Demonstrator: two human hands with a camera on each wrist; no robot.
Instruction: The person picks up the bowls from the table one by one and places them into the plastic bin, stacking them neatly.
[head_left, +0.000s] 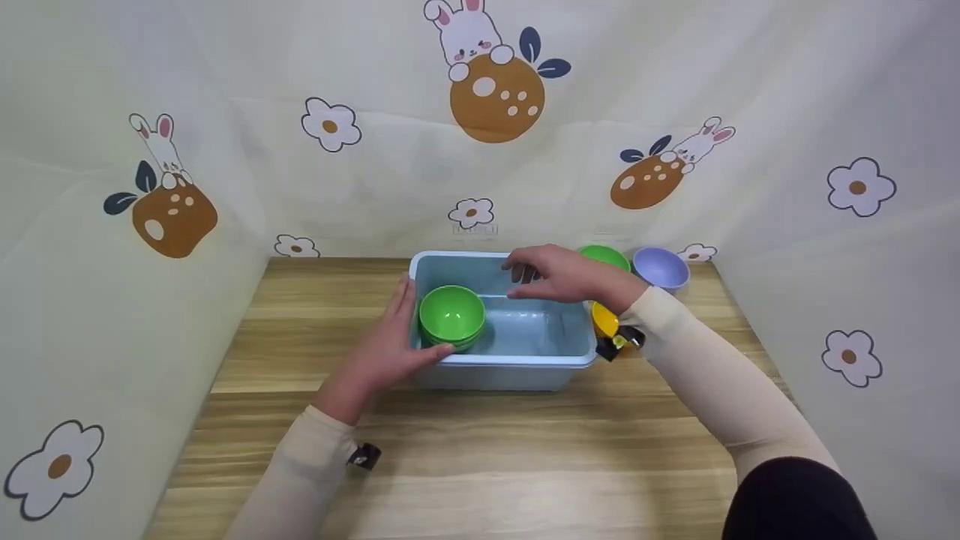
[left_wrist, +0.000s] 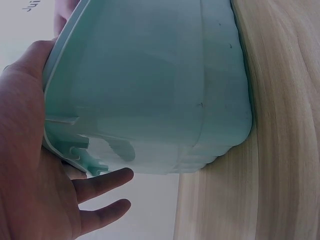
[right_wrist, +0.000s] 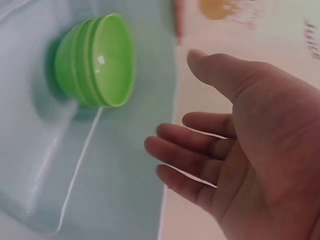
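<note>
A stack of green bowls [head_left: 452,313] sits at the left end inside a light blue plastic bin [head_left: 504,377]. My left hand [head_left: 386,341] holds the bin's front left corner, its thumb over the front rim and its fingers along the left side. In the left wrist view, two fingers [left_wrist: 102,185] reach out past the bin's end, and the bin's outer wall [left_wrist: 145,75] fills the middle. Over the bin's back right part hovers my right hand [head_left: 555,274], fingers loosely bent with nothing between them. The right wrist view shows the bowls [right_wrist: 97,62] apart from that hand's fingertips.
Behind the bin's right end stand a green bowl [head_left: 606,256] and a purple bowl [head_left: 661,269]. A yellow bowl [head_left: 604,320] is partly hidden by the right wrist. Patterned cloth [head_left: 375,187] hangs around the wooden table [head_left: 480,457] at the back and sides.
</note>
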